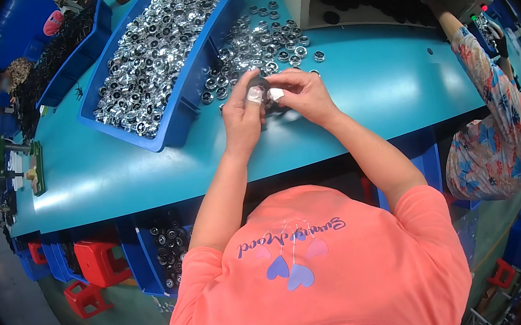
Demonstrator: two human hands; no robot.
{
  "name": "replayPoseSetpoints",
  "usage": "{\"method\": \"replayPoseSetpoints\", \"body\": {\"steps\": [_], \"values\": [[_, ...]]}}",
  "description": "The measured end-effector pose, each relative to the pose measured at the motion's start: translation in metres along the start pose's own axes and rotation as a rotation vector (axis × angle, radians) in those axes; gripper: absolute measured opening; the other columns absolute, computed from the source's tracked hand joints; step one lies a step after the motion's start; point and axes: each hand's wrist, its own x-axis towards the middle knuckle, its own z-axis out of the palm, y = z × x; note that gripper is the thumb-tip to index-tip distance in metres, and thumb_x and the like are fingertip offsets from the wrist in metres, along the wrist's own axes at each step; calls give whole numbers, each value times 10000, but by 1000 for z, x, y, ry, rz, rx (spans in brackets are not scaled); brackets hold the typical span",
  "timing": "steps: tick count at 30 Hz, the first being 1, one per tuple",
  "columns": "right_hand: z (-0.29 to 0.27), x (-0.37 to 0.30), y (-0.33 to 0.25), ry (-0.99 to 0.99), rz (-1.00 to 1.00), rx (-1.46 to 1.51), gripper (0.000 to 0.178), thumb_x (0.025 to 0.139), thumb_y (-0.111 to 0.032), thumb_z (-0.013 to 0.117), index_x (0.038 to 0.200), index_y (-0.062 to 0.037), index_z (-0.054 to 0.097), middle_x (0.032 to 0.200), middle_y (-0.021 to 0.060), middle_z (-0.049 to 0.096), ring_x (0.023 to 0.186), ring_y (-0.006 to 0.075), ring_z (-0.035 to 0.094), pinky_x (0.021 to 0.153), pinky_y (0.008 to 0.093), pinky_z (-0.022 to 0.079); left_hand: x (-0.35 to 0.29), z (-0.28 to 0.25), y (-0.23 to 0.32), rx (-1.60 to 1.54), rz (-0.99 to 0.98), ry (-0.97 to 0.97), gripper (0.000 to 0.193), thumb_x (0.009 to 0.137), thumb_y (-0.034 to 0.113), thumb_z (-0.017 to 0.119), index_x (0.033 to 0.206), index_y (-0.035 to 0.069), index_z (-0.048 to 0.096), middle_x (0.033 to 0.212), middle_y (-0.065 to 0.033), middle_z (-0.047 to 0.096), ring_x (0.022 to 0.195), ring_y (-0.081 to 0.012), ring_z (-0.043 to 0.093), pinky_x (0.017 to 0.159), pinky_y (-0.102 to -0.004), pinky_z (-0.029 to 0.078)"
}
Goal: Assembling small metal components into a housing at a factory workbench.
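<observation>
Both my hands meet over the teal table, just in front of a loose pile of shiny round silver-and-black parts (266,40). My left hand (242,118) is closed, thumb up, around a small dark round part (259,83). Against the same part, from the other side, the bent fingers and thumb of my right hand (309,97) are pinched. White wrapping covers a digit of each hand. My fingers hide most of the held part, and its lower side is blurred.
Left of the pile stands a large blue bin (192,95) heaped with similar shiny parts. A pale open-fronted box (380,28) holding dark pieces stands at the far right, with a co-worker's arm (448,20) reaching in. A green hand press (36,167) is at the left end.
</observation>
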Motion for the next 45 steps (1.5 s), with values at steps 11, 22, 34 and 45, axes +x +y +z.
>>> {"method": "replayPoseSetpoints", "body": {"steps": [11, 22, 34, 45], "values": [[0, 0, 6, -18, 45, -17, 318, 840, -15, 666, 1146, -43, 747, 890, 32, 702, 787, 93, 652, 661, 232, 527, 0, -5, 0, 100, 6, -12, 298, 995, 50, 571, 1288, 55, 623, 991, -15, 650, 810, -76, 594, 694, -239, 506], [-8, 5, 0, -31, 310, 76, 309, 835, -10, 684, 1143, 10, 680, 903, 37, 684, 776, 97, 654, 648, 245, 540, 0, 1, -16, 410, 206, -141, 582, 871, -73, 664, 1415, 63, 511, 1053, -43, 686, 924, -118, 678, 812, -263, 555], [-8, 6, 1, 16, 318, 142, 189, 848, -39, 726, 1031, -4, 693, 822, 44, 698, 694, 105, 667, 580, 240, 533, -3, 9, -14, 621, 374, -49, 497, 799, -121, 649, 1266, 47, 624, 1009, -85, 715, 904, -153, 710, 768, -285, 566], [-12, 7, -9, -74, 344, 223, 232, 879, -116, 705, 1084, -9, 722, 908, 44, 714, 736, 84, 649, 640, 230, 539, -4, 9, -6, 99, 83, -74, 474, 826, -59, 713, 1283, 38, 631, 1042, -10, 691, 929, -88, 650, 784, -247, 544]]}}
